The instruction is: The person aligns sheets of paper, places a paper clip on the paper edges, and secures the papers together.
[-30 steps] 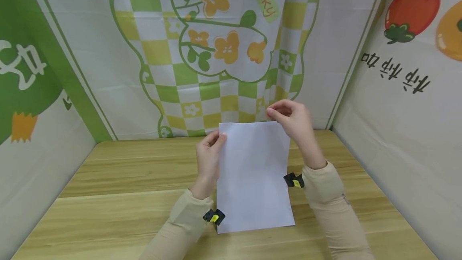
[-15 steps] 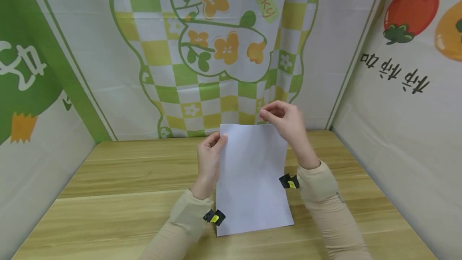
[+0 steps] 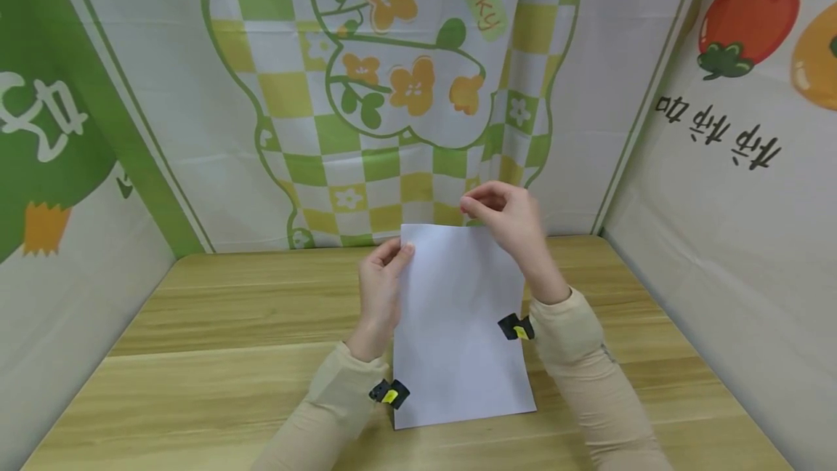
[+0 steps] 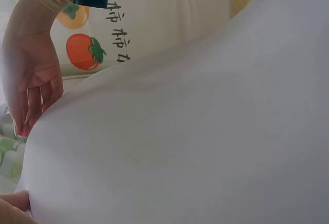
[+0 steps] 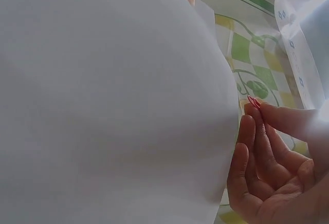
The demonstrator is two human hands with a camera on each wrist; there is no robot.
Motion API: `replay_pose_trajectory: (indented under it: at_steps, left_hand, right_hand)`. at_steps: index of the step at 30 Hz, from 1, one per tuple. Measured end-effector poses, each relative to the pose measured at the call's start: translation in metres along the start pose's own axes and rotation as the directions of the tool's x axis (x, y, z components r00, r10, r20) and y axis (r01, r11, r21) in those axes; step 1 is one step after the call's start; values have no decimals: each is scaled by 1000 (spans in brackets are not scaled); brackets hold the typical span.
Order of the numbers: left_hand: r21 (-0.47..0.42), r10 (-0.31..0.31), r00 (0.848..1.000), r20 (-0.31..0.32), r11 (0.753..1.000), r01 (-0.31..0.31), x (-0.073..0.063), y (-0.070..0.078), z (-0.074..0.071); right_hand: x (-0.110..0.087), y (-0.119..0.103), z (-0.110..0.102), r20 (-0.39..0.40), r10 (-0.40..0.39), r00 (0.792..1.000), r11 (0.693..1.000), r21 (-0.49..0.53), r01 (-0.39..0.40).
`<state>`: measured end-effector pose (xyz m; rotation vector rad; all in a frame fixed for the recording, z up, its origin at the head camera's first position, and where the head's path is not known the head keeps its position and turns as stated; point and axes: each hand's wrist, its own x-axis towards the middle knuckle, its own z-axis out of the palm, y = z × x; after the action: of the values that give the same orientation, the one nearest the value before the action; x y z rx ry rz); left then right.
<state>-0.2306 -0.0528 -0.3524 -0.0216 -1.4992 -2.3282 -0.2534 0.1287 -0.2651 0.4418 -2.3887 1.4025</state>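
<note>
White paper [image 3: 461,325] stands tilted up over the table, its lower edge near the tabletop. I cannot tell if it is one sheet or several. At its upper left edge my left hand [image 3: 379,286] pinches it, thumb on the near face. My right hand [image 3: 510,224] is just above the top edge, right of the middle. Between its thumb and forefinger it pinches a small red paper clip [image 5: 253,101], clearest in the right wrist view. The clip stands apart from the paper there. In the left wrist view the paper [image 4: 180,131] hides most of the scene.
A wood-grain table [image 3: 229,311] lies beneath both arms. Behind it hangs a checked green and yellow curtain [image 3: 386,166]. White printed cloth walls, one with a tomato picture [image 3: 748,24], close off the sides. Each sleeve carries a black strap [image 3: 516,326] with a yellow mark.
My right hand has moved left along the paper's top edge, from the right corner toward the middle, with the paper clip. My left hand has stayed almost still on the paper.
</note>
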Motion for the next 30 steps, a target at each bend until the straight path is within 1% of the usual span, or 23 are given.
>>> replay_pose_trajectory:
  at_steps: [7, 12, 21, 30]
  left_hand:
    - [10, -4, 1000, 1, 1000, 4, -2, 1, 1]
    - [11, 2, 1000, 7, 1000, -2, -4, 2, 2]
    - [7, 15, 1000, 16, 1000, -15, -5, 2, 5]
    - [18, -1, 1000, 10, 1000, 1, -6, 1, 7]
  right_hand:
    - [0, -3, 6, 20, -2, 1000, 1000, 2, 2]
    - [0, -4, 8, 10, -5, 1000, 1000, -5, 5]
    - [0, -5, 11, 3, -37, 999, 999, -15, 37]
    - [-2, -3, 12, 8, -55, 998, 998, -28, 55]
